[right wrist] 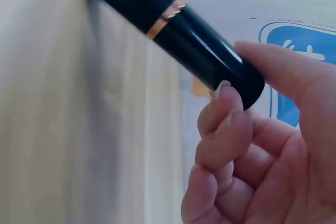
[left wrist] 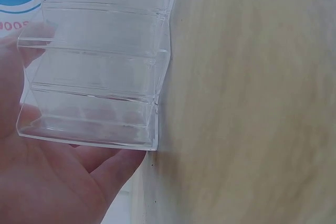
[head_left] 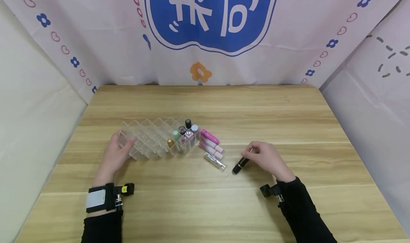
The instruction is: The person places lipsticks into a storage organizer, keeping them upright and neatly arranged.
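A clear lipstick organizer (head_left: 148, 138) with diamond-shaped compartments lies on the left half of the table. Its right-end slots hold several tubes, among them a gold-capped lipstick (head_left: 171, 143) and a black one (head_left: 188, 123). My left hand (head_left: 113, 157) grips the organizer's left end, thumb on the near side; in the left wrist view the compartments (left wrist: 94, 72) at that end hold nothing. My right hand (head_left: 266, 160) pinches one end of a black lipstick (head_left: 241, 165), tilted just over the tabletop. The right wrist view shows its gold band (right wrist: 167, 18).
Right of the organizer lie a magenta tube (head_left: 210, 136), two pink-and-white tubes (head_left: 211, 144) and a silver tube (head_left: 215, 161) with a clear end. The wooden table (head_left: 192, 207) meets a printed white curtain (head_left: 105, 29) at its far edge.
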The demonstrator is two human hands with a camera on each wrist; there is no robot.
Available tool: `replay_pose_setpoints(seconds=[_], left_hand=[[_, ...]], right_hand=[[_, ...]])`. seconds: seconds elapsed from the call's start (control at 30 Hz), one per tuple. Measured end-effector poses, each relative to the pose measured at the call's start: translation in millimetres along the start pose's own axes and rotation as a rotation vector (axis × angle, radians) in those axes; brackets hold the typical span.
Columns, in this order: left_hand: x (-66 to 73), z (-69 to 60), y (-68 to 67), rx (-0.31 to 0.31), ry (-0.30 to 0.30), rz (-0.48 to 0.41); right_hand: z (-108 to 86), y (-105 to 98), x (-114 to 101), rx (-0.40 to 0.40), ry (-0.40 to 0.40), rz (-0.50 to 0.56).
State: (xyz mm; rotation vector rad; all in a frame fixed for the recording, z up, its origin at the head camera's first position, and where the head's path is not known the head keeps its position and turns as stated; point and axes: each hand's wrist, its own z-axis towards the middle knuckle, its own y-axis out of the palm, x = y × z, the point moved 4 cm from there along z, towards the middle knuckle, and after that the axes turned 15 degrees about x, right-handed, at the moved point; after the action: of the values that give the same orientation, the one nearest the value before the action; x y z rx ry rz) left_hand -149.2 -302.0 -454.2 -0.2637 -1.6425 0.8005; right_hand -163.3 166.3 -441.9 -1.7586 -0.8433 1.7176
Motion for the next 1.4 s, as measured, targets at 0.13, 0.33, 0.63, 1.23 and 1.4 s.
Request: replay_pose_setpoints(seconds=[0.13,0.33,0.63,1.23,1.4], left_hand=[[-0.5,0.4,0.3,-0.006,0.005,0.006],[-1.3,1.0,-0.1,-0.009,0.000,0.006],[0.1,1.1,1.0,-0.012,-0.014,0.023],[1.4,3.3,-2.6,-0.007,-0.014,0.030],[0.9,2.1,-1.8,-0.006,0.000,-0.008]], right_hand=[[5.6,-6,-11,0.023,-0.030,-0.002],[18.3,-13,-30,0.097,-0.116,-0.004],[37.0,-21,-61,0.171,-0.210,0.077],[69.7,-7,-113,0.342,-0.325,0.309],[74.9,1,-125,0.324,-0.366,0.342]])
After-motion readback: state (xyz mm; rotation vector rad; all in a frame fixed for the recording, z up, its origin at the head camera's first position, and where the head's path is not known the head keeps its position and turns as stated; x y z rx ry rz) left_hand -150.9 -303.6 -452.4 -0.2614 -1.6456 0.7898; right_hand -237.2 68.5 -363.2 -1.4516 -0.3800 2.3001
